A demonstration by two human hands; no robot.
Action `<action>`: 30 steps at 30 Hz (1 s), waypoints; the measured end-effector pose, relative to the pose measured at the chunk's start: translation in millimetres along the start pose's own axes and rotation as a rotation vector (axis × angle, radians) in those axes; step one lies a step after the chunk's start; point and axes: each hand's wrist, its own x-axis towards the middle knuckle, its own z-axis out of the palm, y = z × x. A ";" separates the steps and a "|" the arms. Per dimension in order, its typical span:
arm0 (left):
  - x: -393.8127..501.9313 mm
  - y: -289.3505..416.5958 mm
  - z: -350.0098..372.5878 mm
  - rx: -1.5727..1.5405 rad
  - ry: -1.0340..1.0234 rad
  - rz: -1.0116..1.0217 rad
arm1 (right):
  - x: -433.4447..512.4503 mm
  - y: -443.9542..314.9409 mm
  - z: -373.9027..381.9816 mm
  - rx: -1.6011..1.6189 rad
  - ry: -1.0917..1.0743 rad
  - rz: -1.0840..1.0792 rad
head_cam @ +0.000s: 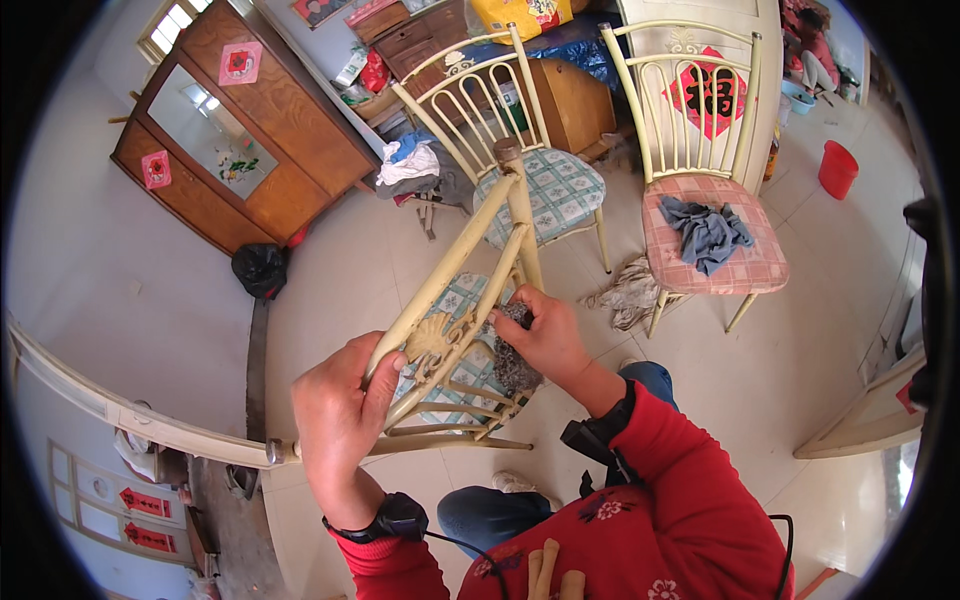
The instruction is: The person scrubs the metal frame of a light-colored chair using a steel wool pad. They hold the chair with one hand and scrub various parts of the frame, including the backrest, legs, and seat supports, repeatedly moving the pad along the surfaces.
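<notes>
Before me is a cream-painted metal chair (439, 264) with a green-and-white checked seat (465, 297). My left hand (337, 401) is wrapped around the top rail of its backrest, thumb over the tube. Between that rail and a second bar sits a shell-shaped ornament (431, 341). In my right hand (551, 337) is a dark grey, fuzzy wad (515, 367), cloth or scouring wool, pinched against the second bar. The wad hangs down below the fingers, and part of it is hidden by them.
Another chair with a green checked seat (559, 187) stands ahead. To its right, a pink-seated chair (716, 277) carries a grey-blue cloth (706, 231). A rag (626, 296) lies on the floor between them. Farther off are a red bucket (838, 170), a wardrobe (300, 142) and a crouching person (814, 49).
</notes>
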 end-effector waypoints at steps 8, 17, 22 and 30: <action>-0.7 -0.7 0.6 -0.006 -0.013 -0.020 | -17.2 12.6 -7.3 0.125 -0.032 0.097; -0.4 -3.5 2.3 -0.035 -0.011 -0.034 | -4.5 7.4 0.0 0.187 0.102 -0.141; 0.4 -2.4 2.2 -0.032 0.007 -0.005 | -7.2 -3.5 -9.1 0.049 -0.105 0.054; -1.3 -3.8 2.0 -0.036 -0.005 -0.026 | -2.5 -8.6 -2.9 -0.005 -0.038 0.053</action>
